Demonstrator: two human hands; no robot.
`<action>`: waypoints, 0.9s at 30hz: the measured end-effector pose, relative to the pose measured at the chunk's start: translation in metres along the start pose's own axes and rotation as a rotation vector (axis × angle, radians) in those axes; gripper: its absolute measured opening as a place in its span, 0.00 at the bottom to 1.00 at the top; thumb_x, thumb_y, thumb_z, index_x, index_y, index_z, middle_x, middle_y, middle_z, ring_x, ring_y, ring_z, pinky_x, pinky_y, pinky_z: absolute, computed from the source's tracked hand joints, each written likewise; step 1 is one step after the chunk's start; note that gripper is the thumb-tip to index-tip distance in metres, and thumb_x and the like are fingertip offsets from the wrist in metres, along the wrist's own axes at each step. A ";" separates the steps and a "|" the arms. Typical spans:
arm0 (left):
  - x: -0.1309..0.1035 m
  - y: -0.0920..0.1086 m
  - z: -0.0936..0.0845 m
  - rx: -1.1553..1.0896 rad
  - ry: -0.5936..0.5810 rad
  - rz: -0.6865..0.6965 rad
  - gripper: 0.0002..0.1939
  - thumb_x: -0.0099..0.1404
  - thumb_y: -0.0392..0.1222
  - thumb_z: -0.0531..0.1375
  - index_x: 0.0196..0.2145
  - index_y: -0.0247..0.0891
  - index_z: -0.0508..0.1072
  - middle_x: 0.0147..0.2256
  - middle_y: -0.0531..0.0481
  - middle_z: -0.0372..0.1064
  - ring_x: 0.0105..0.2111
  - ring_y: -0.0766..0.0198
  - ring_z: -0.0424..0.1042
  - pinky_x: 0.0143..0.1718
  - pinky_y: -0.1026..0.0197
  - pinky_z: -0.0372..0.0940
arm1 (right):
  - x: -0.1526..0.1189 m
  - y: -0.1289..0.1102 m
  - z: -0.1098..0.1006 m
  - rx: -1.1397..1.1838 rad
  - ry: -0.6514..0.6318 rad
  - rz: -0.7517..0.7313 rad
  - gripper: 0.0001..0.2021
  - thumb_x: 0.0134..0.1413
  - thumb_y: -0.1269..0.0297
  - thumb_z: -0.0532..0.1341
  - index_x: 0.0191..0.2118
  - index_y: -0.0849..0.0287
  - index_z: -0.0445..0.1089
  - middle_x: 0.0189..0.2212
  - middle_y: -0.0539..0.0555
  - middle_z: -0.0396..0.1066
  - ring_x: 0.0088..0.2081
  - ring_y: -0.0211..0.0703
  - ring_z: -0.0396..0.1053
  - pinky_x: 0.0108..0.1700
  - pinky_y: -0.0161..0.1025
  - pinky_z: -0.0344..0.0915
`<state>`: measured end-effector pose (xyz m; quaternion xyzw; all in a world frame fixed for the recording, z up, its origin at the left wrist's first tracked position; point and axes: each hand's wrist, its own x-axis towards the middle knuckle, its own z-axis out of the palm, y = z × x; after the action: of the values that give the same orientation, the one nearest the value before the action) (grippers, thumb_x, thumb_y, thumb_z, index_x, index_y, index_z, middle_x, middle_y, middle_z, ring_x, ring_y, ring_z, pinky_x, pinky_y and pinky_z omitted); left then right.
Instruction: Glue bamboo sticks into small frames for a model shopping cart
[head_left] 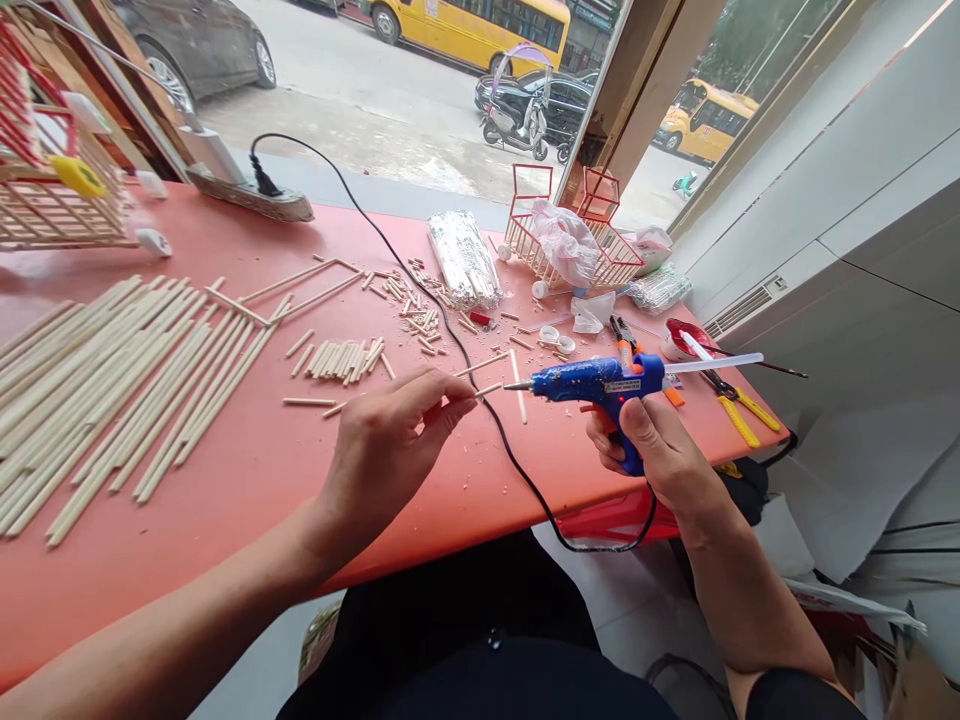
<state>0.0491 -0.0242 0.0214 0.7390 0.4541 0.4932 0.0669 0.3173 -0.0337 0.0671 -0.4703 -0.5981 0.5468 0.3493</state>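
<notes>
My left hand (pixel 397 440) pinches a short wooden stick (pixel 489 390) between thumb and fingertips, above the red tabletop. In my right hand (pixel 660 440) is a blue hot glue gun (pixel 592 380), gripped by its handle, with a clear glue stick (pixel 712 364) poking out of its back. The gun's nozzle points left and meets, or nearly meets, the free end of the stick. Just beyond, two loose thin sticks lie on the table, one of them an upright-lying stick (pixel 519 387). Short cut sticks (pixel 345 361) form a row left of my left hand.
Long wooden sticks (pixel 97 380) cover the table's left side, beside a stick frame (pixel 300 290). A black cord (pixel 375 230) crosses the table from a power strip (pixel 255 200). Yellow-handled pliers (pixel 739 410), a red-framed stick cart (pixel 615 250) and a wrapped bundle (pixel 463 258) lie farther off.
</notes>
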 end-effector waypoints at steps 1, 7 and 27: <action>0.000 0.000 0.000 0.000 -0.002 -0.005 0.07 0.70 0.33 0.62 0.33 0.40 0.75 0.29 0.55 0.77 0.26 0.67 0.73 0.31 0.65 0.65 | 0.000 0.000 0.000 -0.008 0.002 0.001 0.25 0.66 0.38 0.57 0.36 0.59 0.68 0.27 0.50 0.58 0.26 0.36 0.52 0.25 0.35 0.50; 0.000 0.000 0.000 -0.012 -0.001 0.008 0.07 0.69 0.32 0.62 0.33 0.40 0.75 0.29 0.55 0.77 0.25 0.68 0.72 0.30 0.66 0.65 | 0.000 0.000 0.001 -0.036 0.023 -0.006 0.26 0.65 0.36 0.57 0.36 0.59 0.69 0.26 0.50 0.58 0.26 0.36 0.53 0.25 0.35 0.51; -0.002 -0.002 0.001 -0.013 -0.016 0.010 0.07 0.70 0.34 0.61 0.33 0.40 0.75 0.28 0.55 0.76 0.25 0.67 0.72 0.30 0.65 0.64 | -0.003 -0.002 0.002 -0.087 0.053 -0.028 0.26 0.66 0.36 0.56 0.33 0.58 0.66 0.26 0.49 0.58 0.26 0.36 0.53 0.25 0.36 0.51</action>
<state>0.0488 -0.0239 0.0185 0.7447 0.4466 0.4906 0.0730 0.3163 -0.0365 0.0690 -0.4911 -0.6183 0.5027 0.3519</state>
